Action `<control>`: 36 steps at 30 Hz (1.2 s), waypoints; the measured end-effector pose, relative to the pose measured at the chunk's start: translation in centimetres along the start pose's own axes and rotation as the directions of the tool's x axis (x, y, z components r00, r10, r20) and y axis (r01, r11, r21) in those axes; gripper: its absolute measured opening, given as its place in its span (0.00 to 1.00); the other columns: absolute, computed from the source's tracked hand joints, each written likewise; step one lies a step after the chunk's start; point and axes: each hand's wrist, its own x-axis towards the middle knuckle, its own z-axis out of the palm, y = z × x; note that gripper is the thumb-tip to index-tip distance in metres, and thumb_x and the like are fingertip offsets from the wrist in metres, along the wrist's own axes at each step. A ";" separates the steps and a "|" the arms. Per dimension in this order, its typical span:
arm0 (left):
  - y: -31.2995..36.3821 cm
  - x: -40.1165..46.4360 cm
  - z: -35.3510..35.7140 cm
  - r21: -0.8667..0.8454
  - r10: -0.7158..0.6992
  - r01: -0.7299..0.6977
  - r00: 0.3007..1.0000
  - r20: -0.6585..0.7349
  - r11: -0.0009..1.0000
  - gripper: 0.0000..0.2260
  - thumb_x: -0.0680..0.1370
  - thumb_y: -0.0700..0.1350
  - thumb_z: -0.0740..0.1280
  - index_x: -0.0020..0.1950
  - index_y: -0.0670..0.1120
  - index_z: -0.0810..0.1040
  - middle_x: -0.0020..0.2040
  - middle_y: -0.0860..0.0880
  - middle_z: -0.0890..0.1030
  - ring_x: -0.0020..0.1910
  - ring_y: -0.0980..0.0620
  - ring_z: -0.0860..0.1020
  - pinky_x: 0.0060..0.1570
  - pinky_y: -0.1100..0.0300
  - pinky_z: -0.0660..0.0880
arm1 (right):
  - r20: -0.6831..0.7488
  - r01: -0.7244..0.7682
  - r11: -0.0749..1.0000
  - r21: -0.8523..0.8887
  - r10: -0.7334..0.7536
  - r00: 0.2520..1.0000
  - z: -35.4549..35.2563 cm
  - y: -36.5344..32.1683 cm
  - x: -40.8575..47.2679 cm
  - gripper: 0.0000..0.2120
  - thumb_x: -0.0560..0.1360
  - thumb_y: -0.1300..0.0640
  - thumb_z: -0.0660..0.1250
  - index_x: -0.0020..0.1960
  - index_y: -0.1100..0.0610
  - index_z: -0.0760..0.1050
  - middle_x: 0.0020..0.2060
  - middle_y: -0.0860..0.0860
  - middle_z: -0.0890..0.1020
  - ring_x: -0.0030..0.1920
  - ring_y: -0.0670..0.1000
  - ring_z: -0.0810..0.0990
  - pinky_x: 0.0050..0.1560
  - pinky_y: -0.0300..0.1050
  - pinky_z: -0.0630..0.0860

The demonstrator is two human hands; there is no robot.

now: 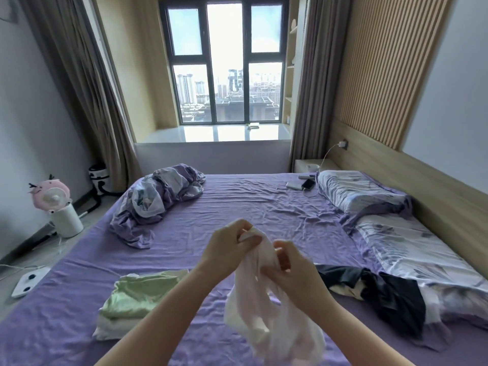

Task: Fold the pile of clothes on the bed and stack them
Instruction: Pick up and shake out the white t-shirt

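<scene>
A pale pink-white garment (266, 313) hangs bunched above the purple bed (237, 207). My left hand (227, 249) pinches its top edge, and my right hand (290, 262) grips the cloth just beside it. A folded stack with a light green garment (137, 294) on top of white ones lies on the bed to the left. To the right lies a crumpled dark navy and white garment (380, 289), partly on the floral duvet.
A crumpled purple floral blanket (161, 199) sits at the far left of the bed. Pillows (359, 191) and a floral duvet (412, 249) run along the right side. A phone (308, 184) and power bank with cable lie near the pillow. A pink fan (52, 196) stands on the floor at left.
</scene>
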 end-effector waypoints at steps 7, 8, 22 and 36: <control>-0.3 1.6 -0.6 -0.025 0.003 -0.004 1.000 -0.031 1.000 0.06 0.73 0.54 0.65 0.46 0.54 0.76 0.36 0.54 0.78 0.39 0.52 0.76 0.38 0.61 0.68 | 0.068 0.039 0.963 -0.266 -0.021 0.997 -2.6 1.9 1.3 0.05 0.79 0.52 0.61 0.50 0.53 0.72 0.35 0.44 0.77 0.38 0.48 0.75 0.40 0.42 0.69; -0.6 1.7 -0.7 0.035 0.022 -0.020 0.997 -0.077 0.999 0.10 0.72 0.56 0.63 0.47 0.54 0.76 0.38 0.54 0.79 0.41 0.50 0.76 0.40 0.58 0.69 | 0.075 0.045 0.970 -0.239 -0.028 0.997 -2.9 1.5 1.7 0.07 0.79 0.51 0.60 0.53 0.53 0.73 0.36 0.43 0.78 0.38 0.48 0.76 0.39 0.39 0.68; -1.7 -1.7 2.7 0.513 0.651 -0.573 0.758 0.036 0.639 0.18 0.71 0.51 0.65 0.62 0.54 0.72 0.59 0.52 0.74 0.55 0.53 0.74 0.54 0.60 0.72 | -0.025 0.063 0.998 0.018 -0.063 0.998 -4.9 -1.9 5.1 0.06 0.80 0.58 0.58 0.48 0.49 0.72 0.39 0.42 0.76 0.40 0.38 0.73 0.42 0.27 0.66; 6.0 2.8 1.5 -0.344 -0.113 0.180 0.972 0.206 0.922 0.05 0.78 0.37 0.63 0.43 0.44 0.76 0.39 0.47 0.76 0.37 0.51 0.71 0.38 0.58 0.69 | 0.057 -0.047 0.914 0.402 0.026 0.998 -5.9 4.3 -0.6 0.35 0.66 0.34 0.67 0.67 0.48 0.66 0.56 0.50 0.81 0.50 0.50 0.83 0.49 0.41 0.77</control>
